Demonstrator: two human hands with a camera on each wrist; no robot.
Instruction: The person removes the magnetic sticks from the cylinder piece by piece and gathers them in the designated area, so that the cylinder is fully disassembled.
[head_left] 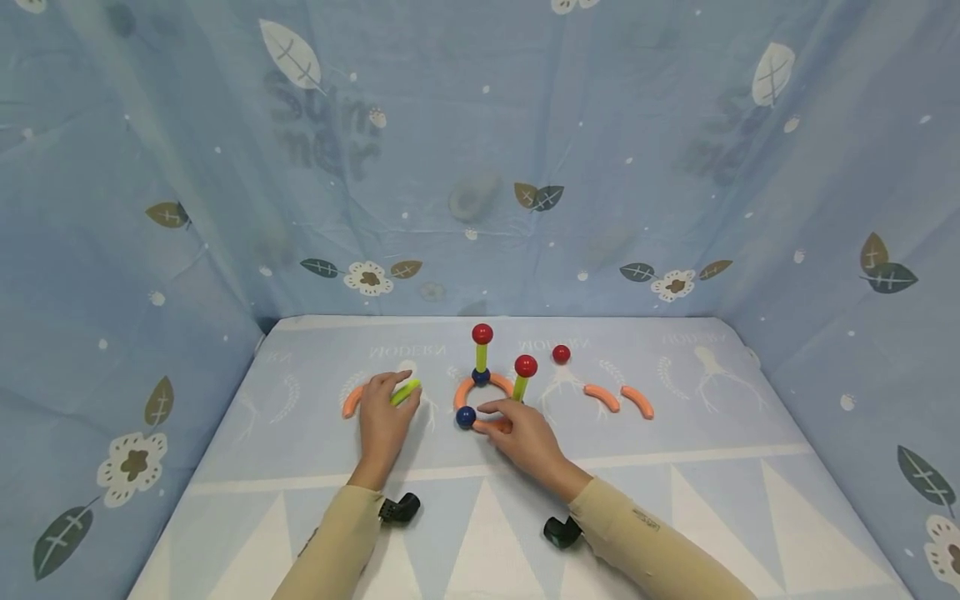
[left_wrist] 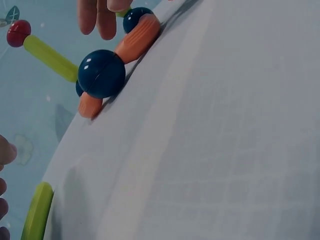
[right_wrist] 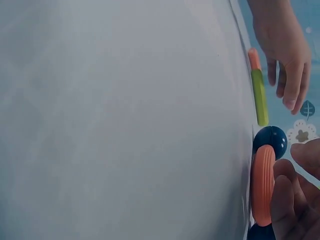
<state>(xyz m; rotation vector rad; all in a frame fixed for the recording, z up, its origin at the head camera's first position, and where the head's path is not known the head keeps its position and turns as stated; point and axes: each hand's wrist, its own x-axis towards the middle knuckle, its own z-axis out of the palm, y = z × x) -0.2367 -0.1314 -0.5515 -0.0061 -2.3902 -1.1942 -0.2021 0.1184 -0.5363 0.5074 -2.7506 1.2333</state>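
My left hand hovers with relaxed fingers around a green stick, which lies on the cloth in the right wrist view, separate from the fingers. My right hand is at the near side of a ring of orange curved pieces and blue balls. Its fingers are loosely bent beside the near orange piece; whether they touch it I cannot tell. Two green sticks topped with red balls stand at the ring's back and right. My right hand partly hides the ring's right side.
One loose red ball lies behind the ring, to the right. Two orange curved pieces lie farther right, and another is beside my left hand. Patterned cloth walls rise behind the table and at both sides.
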